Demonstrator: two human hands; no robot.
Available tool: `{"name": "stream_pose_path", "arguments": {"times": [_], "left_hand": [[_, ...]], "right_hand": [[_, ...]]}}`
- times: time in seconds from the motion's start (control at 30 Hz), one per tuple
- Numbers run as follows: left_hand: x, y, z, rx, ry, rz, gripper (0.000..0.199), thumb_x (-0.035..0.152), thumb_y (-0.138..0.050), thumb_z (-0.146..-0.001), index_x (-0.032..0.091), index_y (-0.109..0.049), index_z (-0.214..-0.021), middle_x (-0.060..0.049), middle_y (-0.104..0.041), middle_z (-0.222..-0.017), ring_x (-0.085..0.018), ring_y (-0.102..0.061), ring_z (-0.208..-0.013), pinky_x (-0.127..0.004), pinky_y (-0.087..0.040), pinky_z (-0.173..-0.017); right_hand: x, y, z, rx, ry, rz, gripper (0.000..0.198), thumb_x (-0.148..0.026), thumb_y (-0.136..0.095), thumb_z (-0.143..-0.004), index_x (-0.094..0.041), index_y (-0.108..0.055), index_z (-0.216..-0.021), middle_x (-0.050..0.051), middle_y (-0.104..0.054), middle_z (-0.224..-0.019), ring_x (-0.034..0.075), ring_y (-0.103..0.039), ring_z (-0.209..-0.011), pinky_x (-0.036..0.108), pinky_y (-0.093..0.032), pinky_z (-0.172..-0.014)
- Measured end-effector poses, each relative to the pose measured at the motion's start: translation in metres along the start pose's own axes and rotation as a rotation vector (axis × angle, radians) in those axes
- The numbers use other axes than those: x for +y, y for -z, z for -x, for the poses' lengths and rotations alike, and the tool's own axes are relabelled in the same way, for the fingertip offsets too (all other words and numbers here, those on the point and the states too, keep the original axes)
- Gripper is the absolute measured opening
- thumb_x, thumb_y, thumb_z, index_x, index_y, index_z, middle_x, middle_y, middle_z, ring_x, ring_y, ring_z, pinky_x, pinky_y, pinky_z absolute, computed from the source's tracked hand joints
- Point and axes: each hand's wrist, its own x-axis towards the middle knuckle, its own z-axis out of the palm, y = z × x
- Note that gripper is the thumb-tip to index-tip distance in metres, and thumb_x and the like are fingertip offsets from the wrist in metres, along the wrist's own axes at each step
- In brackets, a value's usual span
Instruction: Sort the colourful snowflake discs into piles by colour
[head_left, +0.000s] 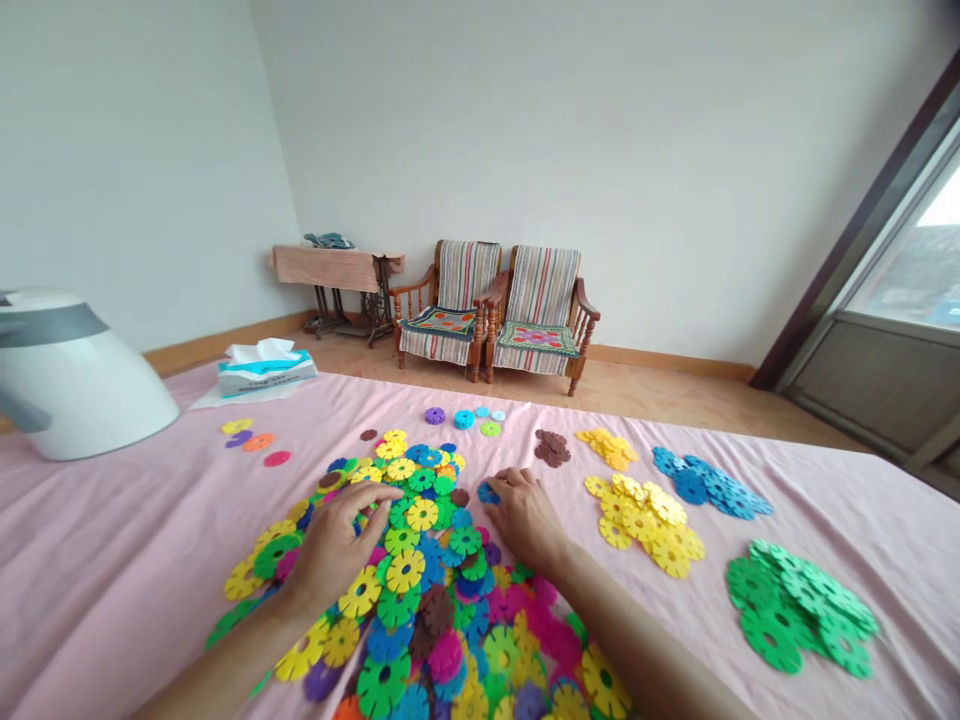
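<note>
A large pile of mixed-colour plastic snowflake discs (406,571), notched around their rims, is spread before me. Over its left part hovers my left hand (339,540), fingers curved and apart, with nothing visible between thumb and forefinger. At the pile's right edge, my right hand (527,512) has its fingers bent down on a blue snowflake disc (488,492); its fingertips are partly hidden. Sorted groups lie to the right: brown discs (553,448), orange-yellow discs (607,449), yellow discs (649,522), blue discs (709,484) and green discs (799,607).
A pink cloth (120,560) covers the table. A white kettle (90,385) and a tissue box (266,372) stand at the left. Beyond the pile are a purple disc (435,415) and a light-blue stack (464,419). Two wooden armchairs (536,310) stand by the wall.
</note>
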Motion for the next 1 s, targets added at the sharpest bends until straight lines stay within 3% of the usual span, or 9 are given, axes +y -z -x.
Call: {"name": "stream_pose_path", "arguments": {"times": [0.17, 0.3, 0.53, 0.67, 0.77, 0.9, 1.0], "left_hand": [[0.004, -0.004, 0.001, -0.046, -0.016, -0.002, 0.023, 0.029, -0.047, -0.086, 0.02, -0.068, -0.089, -0.004, -0.071, -0.093, -0.019, -0.065, -0.089, -0.029, -0.051, -0.08], [0.005, -0.005, 0.001, -0.067, -0.025, -0.009, 0.023, 0.028, -0.047, -0.086, 0.02, -0.068, -0.088, -0.004, -0.071, -0.092, -0.019, -0.066, -0.088, -0.028, -0.051, -0.08], [-0.004, -0.008, 0.002, -0.084, -0.036, -0.019, 0.024, 0.031, -0.046, -0.086, 0.021, -0.068, -0.089, -0.004, -0.072, -0.094, -0.019, -0.066, -0.089, -0.028, -0.051, -0.082], [-0.006, -0.009, 0.001, -0.086, -0.036, -0.017, 0.026, 0.033, -0.046, -0.086, 0.021, -0.069, -0.09, -0.004, -0.072, -0.094, -0.019, -0.066, -0.089, -0.027, -0.051, -0.081], [-0.007, -0.01, 0.001, -0.076, -0.038, -0.015, 0.026, 0.033, -0.046, -0.086, 0.021, -0.069, -0.09, -0.003, -0.072, -0.094, -0.019, -0.066, -0.089, -0.027, -0.051, -0.082], [-0.008, -0.011, 0.001, -0.085, -0.041, -0.02, 0.025, 0.031, -0.046, -0.086, 0.02, -0.068, -0.089, -0.004, -0.072, -0.093, -0.019, -0.066, -0.087, -0.026, -0.051, -0.079], [-0.006, -0.011, 0.002, -0.088, -0.041, -0.023, 0.023, 0.029, -0.047, -0.085, 0.021, -0.069, -0.087, -0.003, -0.072, -0.091, -0.018, -0.067, -0.085, -0.026, -0.052, -0.077]], "right_hand": [[0.002, -0.004, 0.0, 0.027, 0.014, 0.011, 0.017, -0.015, -0.047, -0.087, -0.018, -0.064, -0.082, 0.007, -0.065, -0.083, 0.019, -0.056, -0.083, 0.026, -0.039, -0.074], [0.023, 0.005, 0.008, 0.147, -0.152, 0.013, 0.026, -0.016, -0.038, -0.09, -0.018, -0.062, -0.078, 0.005, -0.063, -0.076, 0.016, -0.057, -0.074, 0.025, -0.038, -0.066], [0.134, 0.061, 0.049, 0.343, -0.586, 0.055, 0.028, -0.031, -0.043, -0.082, -0.016, -0.067, -0.08, 0.004, -0.066, -0.069, 0.017, -0.059, -0.063, 0.025, -0.038, -0.058], [0.199, 0.092, 0.074, 0.409, -0.857, 0.1, 0.028, -0.03, -0.048, -0.073, -0.013, -0.069, -0.08, 0.008, -0.068, -0.067, 0.02, -0.06, -0.061, 0.026, -0.036, -0.052], [0.231, 0.108, 0.087, 0.429, -0.996, 0.117, 0.029, -0.028, -0.05, -0.068, -0.012, -0.071, -0.081, 0.01, -0.07, -0.069, 0.023, -0.061, -0.061, 0.027, -0.037, -0.051], [0.244, 0.115, 0.096, 0.459, -1.061, 0.133, 0.036, -0.025, -0.052, -0.066, -0.009, -0.07, -0.092, 0.016, -0.072, -0.082, 0.029, -0.064, -0.071, 0.031, -0.04, -0.055], [0.23, 0.105, 0.089, 0.487, -1.002, 0.127, 0.041, -0.025, -0.047, -0.069, -0.008, -0.067, -0.1, 0.019, -0.07, -0.092, 0.031, -0.064, -0.079, 0.034, -0.042, -0.06]]}}
